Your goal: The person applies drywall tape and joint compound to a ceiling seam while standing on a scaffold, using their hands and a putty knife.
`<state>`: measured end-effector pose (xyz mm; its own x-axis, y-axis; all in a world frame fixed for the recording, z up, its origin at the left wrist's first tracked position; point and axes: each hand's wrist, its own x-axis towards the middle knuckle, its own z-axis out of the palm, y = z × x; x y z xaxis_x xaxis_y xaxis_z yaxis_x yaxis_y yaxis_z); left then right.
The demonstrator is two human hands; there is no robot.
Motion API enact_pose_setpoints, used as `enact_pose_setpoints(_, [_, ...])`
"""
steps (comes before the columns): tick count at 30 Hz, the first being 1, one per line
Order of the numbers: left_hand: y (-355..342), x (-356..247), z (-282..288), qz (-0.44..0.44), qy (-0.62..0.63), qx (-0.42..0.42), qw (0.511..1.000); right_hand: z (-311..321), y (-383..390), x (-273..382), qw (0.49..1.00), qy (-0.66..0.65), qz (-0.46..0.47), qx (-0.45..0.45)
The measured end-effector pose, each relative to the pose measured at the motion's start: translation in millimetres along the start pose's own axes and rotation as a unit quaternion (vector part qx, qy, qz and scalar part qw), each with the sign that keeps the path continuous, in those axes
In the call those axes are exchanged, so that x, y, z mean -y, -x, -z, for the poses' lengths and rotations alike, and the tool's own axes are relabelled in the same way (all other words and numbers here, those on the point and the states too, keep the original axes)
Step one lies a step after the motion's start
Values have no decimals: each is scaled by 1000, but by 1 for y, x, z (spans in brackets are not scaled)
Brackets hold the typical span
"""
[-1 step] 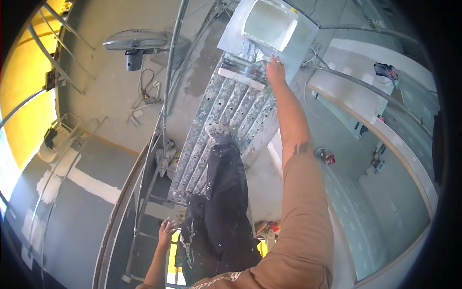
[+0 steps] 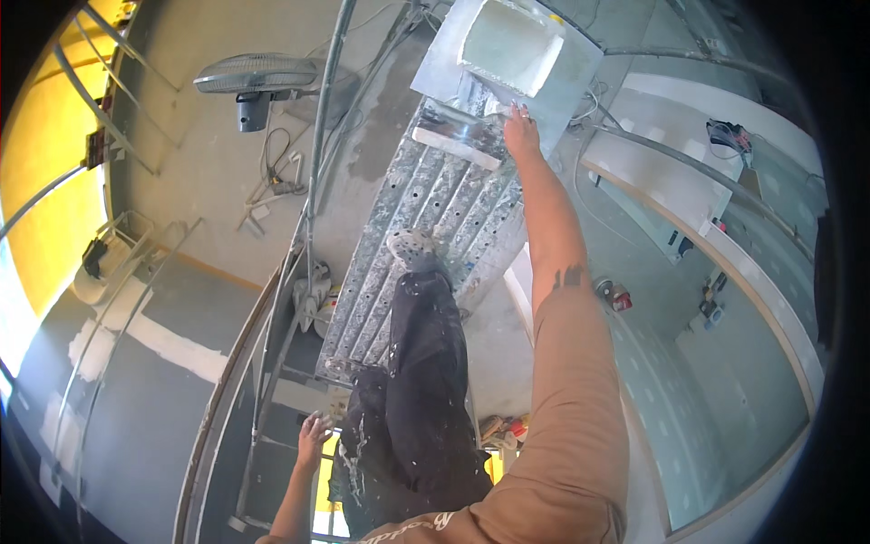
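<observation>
My right hand [image 2: 522, 133] reaches far forward, its fingers closed at the right end of a wide metal plastering blade [image 2: 459, 124]. White compound lies along the blade's near edge; its handle is hard to make out. Just beyond it, a pale rectangular tub [image 2: 466, 39] with whitish material inside stands on a light board [image 2: 433, 76]. Both rest at the far end of a spattered metal scaffold plank [image 2: 399, 195]. My left hand [image 2: 313, 435] hangs low beside my left leg, fingers apart and holding nothing.
My spattered shoe [image 2: 412, 247] stands on the plank. Scaffold poles [image 2: 328, 100] rise to its left, with a grey fan [image 2: 256, 76] beyond. Partly plastered boards [image 2: 698, 399] curve along the right. Tools and cables [image 2: 285, 181] lie on the floor below.
</observation>
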<state>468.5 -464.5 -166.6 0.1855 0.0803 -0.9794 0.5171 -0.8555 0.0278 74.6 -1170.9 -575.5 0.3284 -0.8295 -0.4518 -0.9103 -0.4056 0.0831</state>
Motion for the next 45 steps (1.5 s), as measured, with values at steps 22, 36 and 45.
enact_pose_setpoints(22, [-3,-11,-37,-13,31,52,998,17,143,24,971,-232,48,-30])
enact_pose_setpoints(36, [108,-152,-98,-252,108,94,957,295,325,110,902,-376,208,-30])
enact_pose_setpoints(45, [163,-114,-93,-475,372,236,761,626,473,279,804,-370,387,258])
